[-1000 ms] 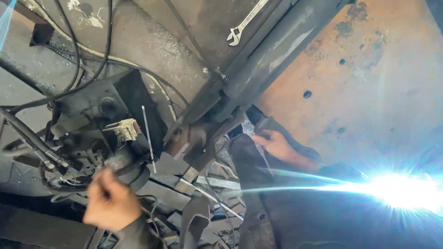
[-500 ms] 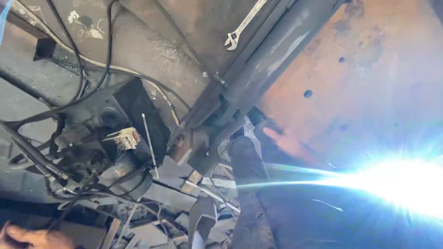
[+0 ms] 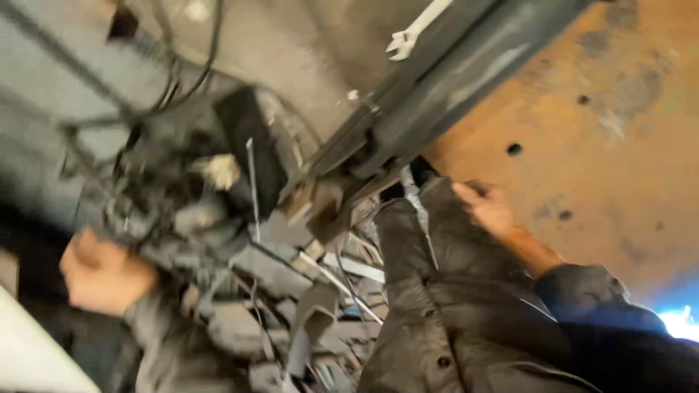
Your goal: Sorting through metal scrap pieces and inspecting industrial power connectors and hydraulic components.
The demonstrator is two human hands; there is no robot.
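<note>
My left hand (image 3: 102, 273) is at the lower left, blurred by motion and curled like a fist against a grimy black part with cables (image 3: 167, 182). Whether it holds anything cannot be made out. My right hand (image 3: 486, 209), in a dark sleeve, grips the top edge of a dark grey buttoned cloth (image 3: 437, 291). The cloth hangs beside a heap of scrap metal strips (image 3: 306, 291). A thin metal rod (image 3: 252, 182) stands upright between the black part and the heap.
A dark steel beam (image 3: 451, 80) runs diagonally overhead, with a silver open-end wrench (image 3: 411, 33) lying beside it. A rusty orange plate with holes (image 3: 582, 131) fills the right. Bright blue-white glare (image 3: 681, 324) shows at the right edge.
My left hand, which had dropped to the lower left corner, has come back up beside the black part. The glare has slid to the right edge. My right hand stays on the cloth.
</note>
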